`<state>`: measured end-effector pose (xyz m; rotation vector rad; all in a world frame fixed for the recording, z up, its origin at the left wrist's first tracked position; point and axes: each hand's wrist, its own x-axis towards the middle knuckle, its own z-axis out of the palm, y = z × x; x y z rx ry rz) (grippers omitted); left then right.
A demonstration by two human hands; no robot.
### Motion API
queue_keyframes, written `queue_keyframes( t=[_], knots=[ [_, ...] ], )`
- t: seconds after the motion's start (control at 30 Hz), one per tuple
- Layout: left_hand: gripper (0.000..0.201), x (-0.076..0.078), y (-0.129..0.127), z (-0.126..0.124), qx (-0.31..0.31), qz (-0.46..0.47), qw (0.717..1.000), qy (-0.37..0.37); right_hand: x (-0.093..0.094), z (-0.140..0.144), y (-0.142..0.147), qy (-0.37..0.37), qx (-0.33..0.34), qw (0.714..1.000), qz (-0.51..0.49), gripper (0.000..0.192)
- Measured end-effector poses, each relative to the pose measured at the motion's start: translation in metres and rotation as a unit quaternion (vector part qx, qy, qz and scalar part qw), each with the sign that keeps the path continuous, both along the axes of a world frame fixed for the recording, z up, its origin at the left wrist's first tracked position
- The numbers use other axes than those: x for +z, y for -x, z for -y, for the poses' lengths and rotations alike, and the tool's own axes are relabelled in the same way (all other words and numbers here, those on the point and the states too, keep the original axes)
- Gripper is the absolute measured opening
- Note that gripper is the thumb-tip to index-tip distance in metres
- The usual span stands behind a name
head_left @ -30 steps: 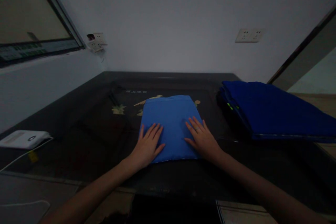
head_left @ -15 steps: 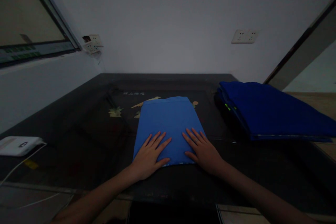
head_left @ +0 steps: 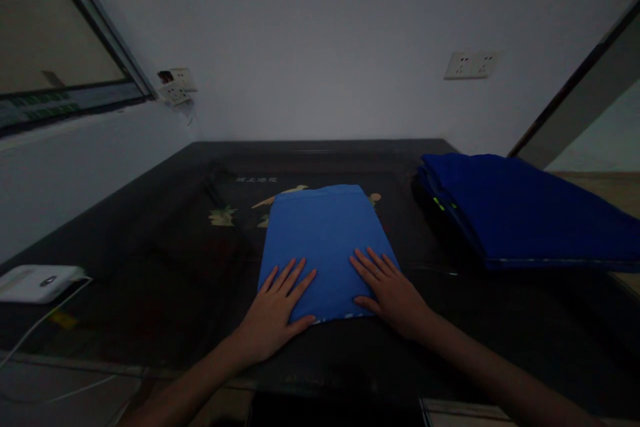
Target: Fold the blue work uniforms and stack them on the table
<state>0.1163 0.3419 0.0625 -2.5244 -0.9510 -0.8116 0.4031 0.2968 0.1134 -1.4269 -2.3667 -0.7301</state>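
Note:
A light blue folded cloth (head_left: 325, 233) lies flat on the dark table (head_left: 165, 307), its narrow end toward the wall. Its near edge shows a thin patterned strip. My left hand (head_left: 275, 313) rests on the cloth's near left corner, fingers spread, thumb along the near edge. On the near right part lies my right hand (head_left: 390, 290), palm down, fingers stretched out. Neither hand grips anything; both touch the cloth from above.
A stack of dark blue folded cloth (head_left: 530, 213) sits at the table's right side. At the left edge lies a white device (head_left: 40, 282) with a cable (head_left: 35, 327). Wall sockets (head_left: 470, 65) are on the back wall, and a window frame (head_left: 125, 67) is at upper left.
My left hand has slid a little left and toward me on the cloth. My right hand stays nearly in place, and the view has shifted slightly.

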Motion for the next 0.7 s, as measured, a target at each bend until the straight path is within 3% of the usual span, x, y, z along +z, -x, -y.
queue_keyframes(
  t=[0.13, 0.23, 0.3, 0.47, 0.6, 0.7],
  knots=[
    [0.044, 0.032, 0.015, -0.014, -0.038, 0.047, 0.996, 0.068, 0.038, -0.005, -0.005, 0.005, -0.027, 0.998, -0.055, 0.043],
    [0.043, 0.064, 0.003, -0.046, -0.037, 0.12, 0.99, 0.059, 0.072, -0.03, 0.016, -0.03, -0.056, 0.995, -0.082, 0.042],
    [0.045, 0.077, -0.009, -0.074, -0.001, 0.134, 0.99, 0.036, 0.087, -0.054, 0.028, -0.047, -0.079, 0.993, -0.075, 0.047],
    [0.052, 0.075, -0.014, -0.124, 0.126, 0.126, 0.982, 0.063, 0.087, -0.102, 0.014, -0.033, -0.181, 0.977, -0.104, 0.054],
    [0.051, 0.073, 0.006, -0.133, 0.133, 0.152, 0.976, 0.076, 0.083, -0.109, -0.008, -0.039, -0.199, 0.973, -0.108, 0.05],
    [0.048, 0.082, 0.024, -0.132, 0.129, 0.25, 0.952, 0.126, 0.092, -0.102, -0.014, -0.043, -0.199, 0.972, -0.121, 0.048]
  ],
)
